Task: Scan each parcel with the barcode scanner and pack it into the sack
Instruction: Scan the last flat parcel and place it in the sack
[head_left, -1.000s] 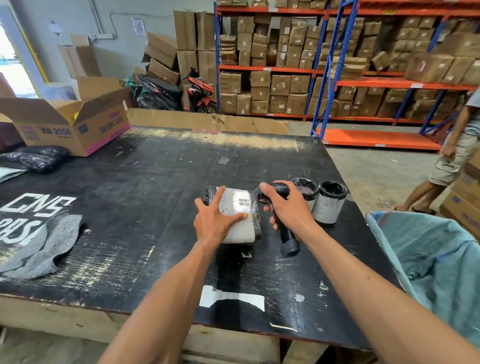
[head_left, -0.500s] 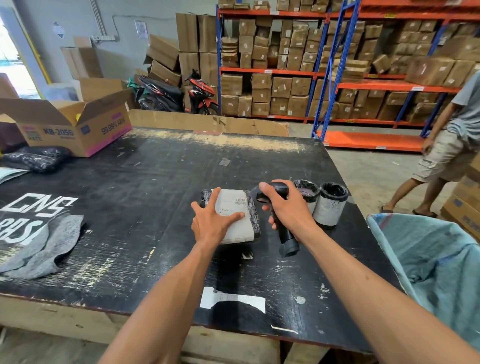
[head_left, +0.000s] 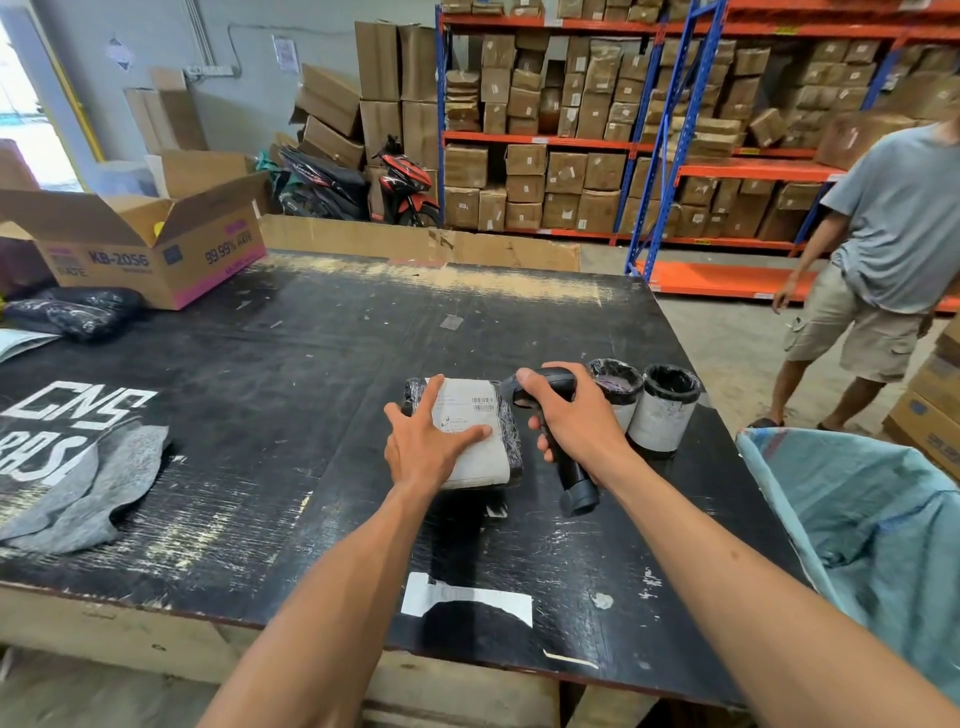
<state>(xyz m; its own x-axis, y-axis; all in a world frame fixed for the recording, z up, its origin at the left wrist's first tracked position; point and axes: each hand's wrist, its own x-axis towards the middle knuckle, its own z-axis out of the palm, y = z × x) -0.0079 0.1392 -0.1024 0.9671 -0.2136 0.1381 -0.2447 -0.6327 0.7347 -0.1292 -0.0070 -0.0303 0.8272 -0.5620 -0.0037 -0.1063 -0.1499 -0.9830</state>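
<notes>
The left hand (head_left: 426, 448) lies flat, fingers spread, on the parcel (head_left: 475, 434); the right hand (head_left: 574, 418), just right of the parcel, grips the barcode scanner (head_left: 558, 431), its head tipped toward the label; the parcel rests on the black tabletop (head_left: 291, 395); two wrapped rolls (head_left: 660, 413) stand right of it; the blue sack (head_left: 872, 525) gapes further right.

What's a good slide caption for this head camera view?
Left hand steadies a black-wrapped parcel with a white label on the black table while the right hand aims a black handheld barcode scanner.
</notes>
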